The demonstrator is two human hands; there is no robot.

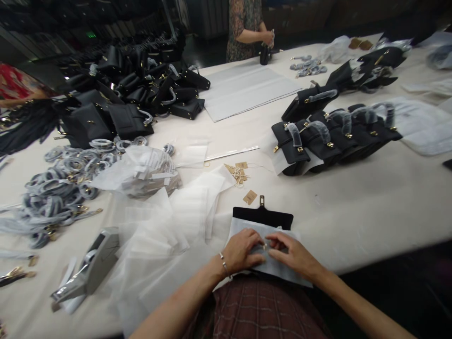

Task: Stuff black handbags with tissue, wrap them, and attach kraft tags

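A black handbag lies at the near table edge, its front covered by a white foam sheet. Both my hands rest on that sheet. My left hand, with a bracelet at the wrist, has its fingers curled down onto the sheet. My right hand pinches at a small gold clasp between the two hands. A gold fitting sticks out from the bag's far edge.
Loose white foam sheets and a tape dispenser lie to my left, wrapped straps beyond. Paper tags sit ahead. Rows of black bags lie right, a pile far left. Another person stands across the table.
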